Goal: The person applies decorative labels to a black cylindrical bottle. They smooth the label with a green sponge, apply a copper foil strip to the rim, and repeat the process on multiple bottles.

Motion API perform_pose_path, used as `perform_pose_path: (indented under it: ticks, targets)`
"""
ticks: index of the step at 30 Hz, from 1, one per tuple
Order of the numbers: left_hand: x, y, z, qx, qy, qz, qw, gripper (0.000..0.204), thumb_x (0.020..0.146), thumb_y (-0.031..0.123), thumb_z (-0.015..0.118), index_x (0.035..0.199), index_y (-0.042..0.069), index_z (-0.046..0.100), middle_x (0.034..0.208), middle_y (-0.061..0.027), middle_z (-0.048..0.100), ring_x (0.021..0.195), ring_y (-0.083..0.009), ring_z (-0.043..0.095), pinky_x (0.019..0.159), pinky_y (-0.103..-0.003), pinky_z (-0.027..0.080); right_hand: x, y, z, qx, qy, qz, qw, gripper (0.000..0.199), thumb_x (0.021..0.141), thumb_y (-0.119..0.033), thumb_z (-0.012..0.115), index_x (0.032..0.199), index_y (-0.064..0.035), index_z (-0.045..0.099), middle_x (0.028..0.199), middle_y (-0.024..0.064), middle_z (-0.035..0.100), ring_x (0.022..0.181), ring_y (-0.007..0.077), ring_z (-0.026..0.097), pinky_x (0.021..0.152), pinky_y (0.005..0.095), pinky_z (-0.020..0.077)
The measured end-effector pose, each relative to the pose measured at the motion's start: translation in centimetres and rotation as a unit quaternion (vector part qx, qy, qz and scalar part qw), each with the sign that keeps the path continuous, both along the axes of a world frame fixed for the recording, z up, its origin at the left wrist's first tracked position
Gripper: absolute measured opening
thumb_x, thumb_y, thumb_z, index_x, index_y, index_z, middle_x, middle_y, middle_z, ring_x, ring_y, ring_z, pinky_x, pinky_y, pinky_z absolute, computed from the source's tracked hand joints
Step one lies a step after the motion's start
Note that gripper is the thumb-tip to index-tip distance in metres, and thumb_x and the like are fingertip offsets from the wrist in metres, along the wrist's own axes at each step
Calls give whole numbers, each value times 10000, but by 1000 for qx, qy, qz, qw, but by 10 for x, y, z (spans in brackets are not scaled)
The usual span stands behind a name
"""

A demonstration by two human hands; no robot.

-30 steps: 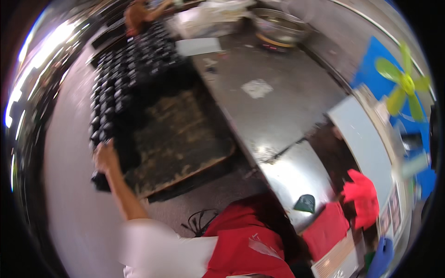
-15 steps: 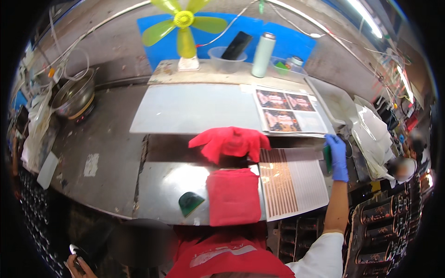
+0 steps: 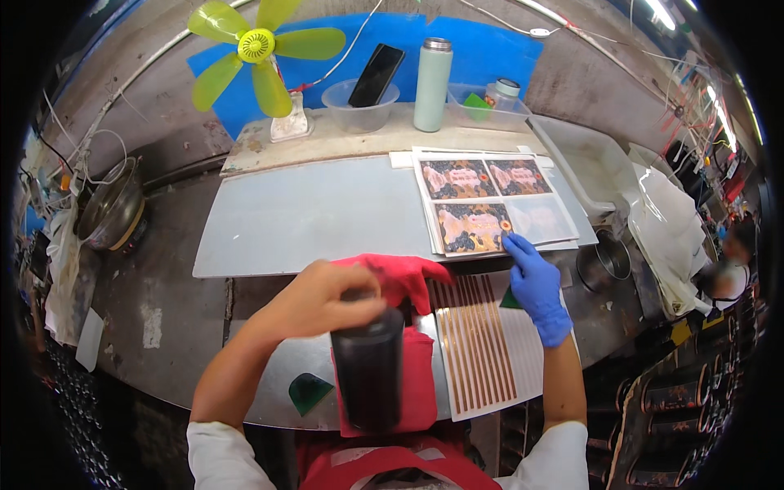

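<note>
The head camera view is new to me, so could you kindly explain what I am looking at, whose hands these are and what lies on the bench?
This is one picture from a wide fisheye camera worn on a person's head, looking down, so straight edges bend near the rim. No machine is involved: both arms rising from the lower edge are the wearer's own. The bare left hand grips the top of a dark cylindrical bottle, held above a folded red cloth. The right hand, in a blue glove, rests at the edge of a sheet of printed colour labels. Beside it lies a white sheet with copper-coloured stripes. All this sits on a grey metal bench. At the back stand a yellow fan and a pale green flask.
</note>
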State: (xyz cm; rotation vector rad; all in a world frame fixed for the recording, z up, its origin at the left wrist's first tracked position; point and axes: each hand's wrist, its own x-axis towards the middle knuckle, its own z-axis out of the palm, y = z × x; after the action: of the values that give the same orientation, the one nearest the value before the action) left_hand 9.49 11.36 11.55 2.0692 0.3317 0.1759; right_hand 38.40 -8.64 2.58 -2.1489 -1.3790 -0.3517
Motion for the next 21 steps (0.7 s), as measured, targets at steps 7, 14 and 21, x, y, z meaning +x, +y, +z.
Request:
perform_pose_path:
  ticks: [7,14,21]
  targets:
    - [19,3,-40,22,-31,168,985,294,822,170,611,1057,-2,573,691,-80,604,594,-164,548,609,-290,460,15,-4,-41,233,448,-160,848,294,848,-263,632,940,16,630,776,49,623,634,70,517,551,236,408]
    - [-32,-72,-92,-76,-82,232,966,1065,625,331,820,1408,39,160,1369,-207,249,1249,-314,326,986,-398,350,0,24,-36,191,487,-205,827,341,803,-308,695,709,14,630,630,34,587,582,70,495,546,213,381]
    - [-30,-64,-101,-403,-156,167,886,949,782,183,685,1426,73,-4,1326,-197,345,1224,-269,383,999,-389,328,-5,19,-11,153,390,-185,889,207,817,-187,631,765,13,628,666,39,612,581,79,526,560,213,408]
